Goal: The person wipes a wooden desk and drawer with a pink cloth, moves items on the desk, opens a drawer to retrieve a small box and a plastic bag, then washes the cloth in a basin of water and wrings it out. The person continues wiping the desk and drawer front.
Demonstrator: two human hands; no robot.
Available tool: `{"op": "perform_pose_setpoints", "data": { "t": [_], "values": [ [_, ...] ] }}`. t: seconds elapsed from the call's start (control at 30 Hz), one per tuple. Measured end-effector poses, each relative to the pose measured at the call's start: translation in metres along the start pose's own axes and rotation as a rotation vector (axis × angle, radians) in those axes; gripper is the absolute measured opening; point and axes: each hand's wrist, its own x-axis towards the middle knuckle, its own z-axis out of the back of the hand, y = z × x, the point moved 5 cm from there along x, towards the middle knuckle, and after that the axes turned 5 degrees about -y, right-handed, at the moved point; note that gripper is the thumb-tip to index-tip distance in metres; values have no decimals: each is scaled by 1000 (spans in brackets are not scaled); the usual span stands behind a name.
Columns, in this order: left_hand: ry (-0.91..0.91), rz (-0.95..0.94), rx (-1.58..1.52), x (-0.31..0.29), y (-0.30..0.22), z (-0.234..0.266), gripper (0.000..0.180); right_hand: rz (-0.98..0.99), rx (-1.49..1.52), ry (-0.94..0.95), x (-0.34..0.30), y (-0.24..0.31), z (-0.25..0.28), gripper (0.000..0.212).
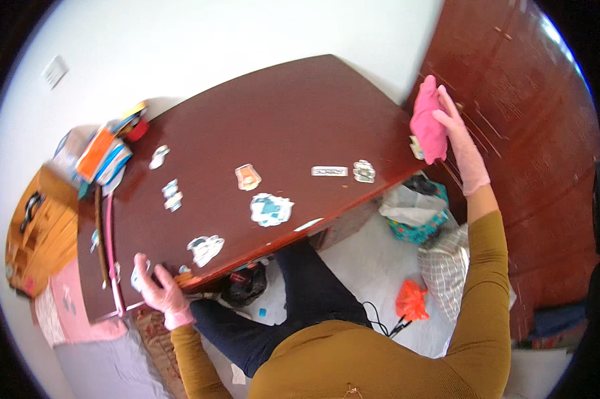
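Observation:
My right hand (461, 139), in a thin pale glove, grips a bunched pink cloth (430, 123) at the right end of the dark red-brown table (280, 113). The cloth is in front of the wardrobe; whether it touches the table cannot be told. Over the table's near left corner is my left hand (161, 292), gloved too, fingers apart and holding nothing. Right beside its fingertips lies a pale sticker. More stickers dot the tabletop, among them a blue-and-white one (271, 209), an orange one (248, 177) and a long strip (330, 171).
A pink stick (110, 233) and a brown stick (100, 233) lie along the table's left end. Boxes and packets (104, 156) stand at the back left. A dark red wardrobe (519, 133) rises at right. Under the table's edge are bags, including a red plastic bag (411, 300).

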Motion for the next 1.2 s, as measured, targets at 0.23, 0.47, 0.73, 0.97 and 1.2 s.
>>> {"op": "perform_pose_setpoints", "data": {
  "t": [0.23, 0.47, 0.73, 0.97, 1.2],
  "values": [
    [-13, -1, 20, 0, -16, -6, 45, 686, -905, 337, -71, -13, -328, 38],
    [-103, -124, -28, -4, -16, 14, 72, 905, -139, 996, -315, 110, -535, 29],
    [120, -115, 224, 10, -31, -13, 64, 428, -649, 730, 28, -66, -397, 38],
    [147, -13, 290, 4, -20, -7, 59, -226, -371, 33, 223, -219, -99, 51],
    [213, 5, 342, 3, -19, 2, 61, 231, -1265, 206, 268, -204, -313, 48]
  ]
}}
